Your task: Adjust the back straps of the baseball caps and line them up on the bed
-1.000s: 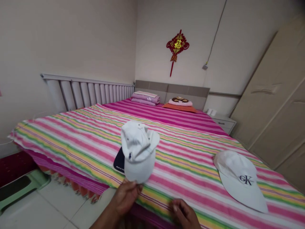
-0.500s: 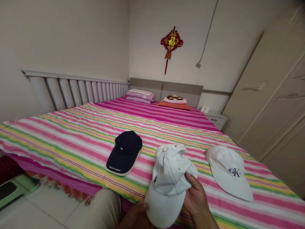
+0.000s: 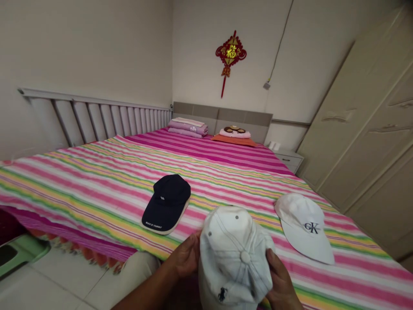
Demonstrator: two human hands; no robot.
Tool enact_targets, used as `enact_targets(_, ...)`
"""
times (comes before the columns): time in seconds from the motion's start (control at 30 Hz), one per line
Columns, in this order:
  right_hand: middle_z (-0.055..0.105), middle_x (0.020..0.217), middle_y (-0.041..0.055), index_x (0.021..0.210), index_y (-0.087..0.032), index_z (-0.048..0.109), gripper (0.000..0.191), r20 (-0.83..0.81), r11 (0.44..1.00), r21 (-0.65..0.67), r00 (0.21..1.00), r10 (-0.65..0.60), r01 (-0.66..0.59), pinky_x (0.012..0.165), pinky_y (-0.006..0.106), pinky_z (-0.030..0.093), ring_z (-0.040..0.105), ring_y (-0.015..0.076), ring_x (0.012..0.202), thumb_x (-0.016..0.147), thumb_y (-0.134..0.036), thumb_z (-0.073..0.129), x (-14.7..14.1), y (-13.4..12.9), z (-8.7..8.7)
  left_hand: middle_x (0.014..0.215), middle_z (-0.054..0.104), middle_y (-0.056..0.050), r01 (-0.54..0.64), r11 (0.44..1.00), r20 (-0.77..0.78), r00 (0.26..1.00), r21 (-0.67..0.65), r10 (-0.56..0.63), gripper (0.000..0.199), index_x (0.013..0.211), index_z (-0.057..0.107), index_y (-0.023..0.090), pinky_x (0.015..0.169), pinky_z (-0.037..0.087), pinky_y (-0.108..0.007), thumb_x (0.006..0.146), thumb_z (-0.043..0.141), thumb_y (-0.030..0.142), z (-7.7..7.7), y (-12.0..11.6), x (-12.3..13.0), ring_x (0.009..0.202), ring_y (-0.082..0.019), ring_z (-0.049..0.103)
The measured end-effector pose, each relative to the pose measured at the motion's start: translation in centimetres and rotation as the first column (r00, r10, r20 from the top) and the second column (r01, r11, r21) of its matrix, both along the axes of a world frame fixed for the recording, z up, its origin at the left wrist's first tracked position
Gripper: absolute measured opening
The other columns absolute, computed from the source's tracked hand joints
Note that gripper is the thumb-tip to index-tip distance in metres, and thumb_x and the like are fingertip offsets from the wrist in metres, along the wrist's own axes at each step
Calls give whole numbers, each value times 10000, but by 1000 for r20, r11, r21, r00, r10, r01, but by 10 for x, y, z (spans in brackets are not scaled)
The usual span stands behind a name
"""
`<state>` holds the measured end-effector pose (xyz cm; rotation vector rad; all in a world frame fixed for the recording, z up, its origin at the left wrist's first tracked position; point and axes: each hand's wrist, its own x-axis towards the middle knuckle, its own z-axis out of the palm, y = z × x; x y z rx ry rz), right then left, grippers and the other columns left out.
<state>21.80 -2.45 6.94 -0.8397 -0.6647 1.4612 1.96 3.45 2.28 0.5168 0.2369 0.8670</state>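
Observation:
Between my two hands, over the near edge of the bed, is a white baseball cap (image 3: 234, 254) with a small dark emblem. Its crown and top button face up at me, and the brim is mostly cut off by the lower frame edge. My left hand (image 3: 189, 256) grips the cap's left side, fingers partly hidden behind it. On the other side my right hand (image 3: 280, 280) is closed on the cap's edge, thumb on the outside. A navy cap (image 3: 167, 203) lies to the left on the striped cover, and a white cap with CK letters (image 3: 305, 228) lies to the right.
The bed has a striped cover (image 3: 97, 176). Folded bedding (image 3: 187, 128) and a pillow stack (image 3: 235, 134) rest by the headboard (image 3: 238, 118). A radiator (image 3: 106, 116) lines the left wall, a wardrobe (image 3: 361, 129) the right. A green stool (image 3: 27, 252) stands at lower left.
The white cap has been tipped so its crown top now faces me and its brim points down. My left hand has moved up from the brim to the cap's left side.

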Motion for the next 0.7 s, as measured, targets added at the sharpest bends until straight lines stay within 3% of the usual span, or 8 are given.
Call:
enact_targets(0.17, 709, 747, 140, 935, -128, 660, 530, 74, 991, -1, 988, 136, -136, 770, 494, 446, 631, 350, 811, 466, -360, 749, 0, -10, 5, 926, 661, -127, -27, 997, 14, 1000, 74, 26, 422, 915, 607, 116, 883, 388, -406, 560, 714, 316, 24, 9, -2, 1026, -314, 532)
enact_targets(0.33, 692, 906, 134, 1108, -166, 570, 536, 56, 999, 7, 997, 52, -52, 804, 483, 438, 615, 316, 884, 606, -305, 695, 2, -17, 5, 921, 669, -95, -78, 995, -44, 996, -63, 76, 376, 999, 587, 144, 883, 385, -414, 671, 617, 325, 33, 11, -4, 1016, -292, 544)
enact_targets(0.47, 663, 1006, 131, 1168, -202, 518, 574, -3, 1000, 10, 1000, 25, -25, 835, 479, 424, 592, 308, 945, 626, -283, 689, 6, -20, -2, 904, 671, -83, -93, 988, -80, 993, -125, 84, 350, 1057, 564, 156, 888, 376, -400, 744, 535, 310, 40, 6, 2, 994, -269, 560)
enact_targets(0.57, 649, 1041, 129, 1198, -216, 485, 655, -13, 1000, 7, 1000, 21, -21, 836, 480, 424, 593, 310, 943, 587, -260, 717, 6, -22, -8, 817, 675, -63, -127, 989, -84, 989, -76, 120, 268, 973, 599, 144, 834, 409, -349, 721, 576, 233, 46, 4, 7, 862, -230, 610)
enact_targets(0.7, 671, 994, 116, 1180, -228, 504, 691, -15, 1000, -1, 1000, 22, -22, 809, 483, 443, 606, 326, 909, 531, -276, 738, 12, -29, -18, 647, 643, -16, -154, 987, -101, 984, -41, 149, 90, 769, 620, 123, 641, 441, -243, 681, 603, 132, 48, 7, 6, 594, -133, 601)
